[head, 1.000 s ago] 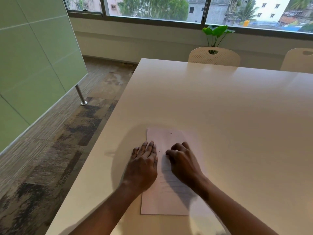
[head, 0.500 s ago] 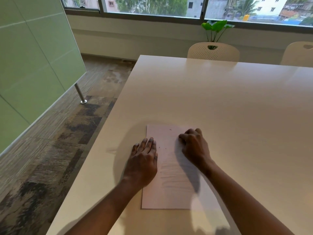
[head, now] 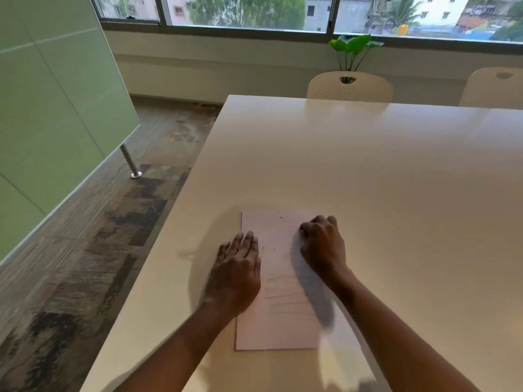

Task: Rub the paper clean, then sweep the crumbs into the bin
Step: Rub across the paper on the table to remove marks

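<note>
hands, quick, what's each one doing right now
Left hand: open, flat on the left edge of the paper.
Right hand: curled shut on the paper's upper right; what it grips cannot be told.

Left hand (head: 236,274) flat — right hand (head: 322,244) curled.

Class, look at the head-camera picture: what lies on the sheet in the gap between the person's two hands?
Between the left hand and the right hand, the head view shows bare paper with a few dark crumbs and faint lines lower down.

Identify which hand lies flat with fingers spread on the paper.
The left hand, palm down at the paper's left edge; the right hand is curled into a fist.
</note>
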A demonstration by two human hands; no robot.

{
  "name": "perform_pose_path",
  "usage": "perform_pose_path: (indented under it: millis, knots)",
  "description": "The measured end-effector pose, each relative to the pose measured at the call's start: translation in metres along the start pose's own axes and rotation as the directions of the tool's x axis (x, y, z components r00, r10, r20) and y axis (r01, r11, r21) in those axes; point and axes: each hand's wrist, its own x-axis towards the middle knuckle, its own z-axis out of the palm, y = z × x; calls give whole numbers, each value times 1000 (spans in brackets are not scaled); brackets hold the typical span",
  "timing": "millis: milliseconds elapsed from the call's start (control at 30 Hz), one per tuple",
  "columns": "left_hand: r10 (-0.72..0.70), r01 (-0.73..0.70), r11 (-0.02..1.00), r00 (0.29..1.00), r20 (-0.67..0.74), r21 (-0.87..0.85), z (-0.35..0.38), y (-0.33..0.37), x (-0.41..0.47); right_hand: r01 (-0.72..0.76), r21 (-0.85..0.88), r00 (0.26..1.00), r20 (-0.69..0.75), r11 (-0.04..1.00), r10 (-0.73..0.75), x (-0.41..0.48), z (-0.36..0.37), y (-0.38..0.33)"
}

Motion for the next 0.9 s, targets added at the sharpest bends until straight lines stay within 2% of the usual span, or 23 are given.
perform_pose_path:
  millis: [100, 167, 200, 300, 367, 433, 567, 633, 700, 767, 833, 900]
  knots:
    - [-2, 2, 1000, 1000, -1, -1, 0, 0, 1, 205, 43, 977, 54, 978, -207, -32, 9, -19]
    - [-3, 3, 1000, 1000, -4, -10, 0, 0, 2, 283, 39, 956, 71, 958, -285, -40, 8, -14]
    - [0, 0, 1000, 1000, -6, -11, 0, 0, 3, 261, 27, 963, 58, 965, -262, -33, 4, -6]
    - [3, -3, 1000, 1000, 2, 2, 1, -1, 1, 42, -37, 999, 13, 998, -41, -10, -5, 15]
    - [0, 0, 1000, 1000, 1, 9, 0, 0, 1, -19, -59, 1000, -15, 998, 18, -6, -7, 13]
    - [0, 0, 1000, 1000, 0, 7, 1, 0, 1, 42, -23, 999, 17, 999, -42, -17, -3, -2]
    - [-6, 6, 1000, 1000, -4, 4, 2, 1, 2, 311, 27, 945, 100, 950, -312, -48, 4, -14]
    - [-2, 2, 1000, 1000, -1, 2, 1, 0, 3, 252, -9, 965, 76, 968, -250, -35, -1, 2]
    - [1, -1, 1000, 1000, 9, 5, 0, 1, 2, 64, -52, 997, 38, 997, -62, -15, -10, 20]
    - [-5, 5, 1000, 1000, 14, 0, -1, 1, 1, -13, -57, 1000, 12, 998, 14, -6, -15, 25]
    - [-7, 7, 1000, 1000, 16, -1, -2, 2, 1, 66, -19, 997, 44, 998, -65, -17, -11, 8]
    - [-12, 12, 1000, 1000, 15, -13, -2, 2, 2, 223, 15, 970, 92, 975, -223, -43, 0, -12]
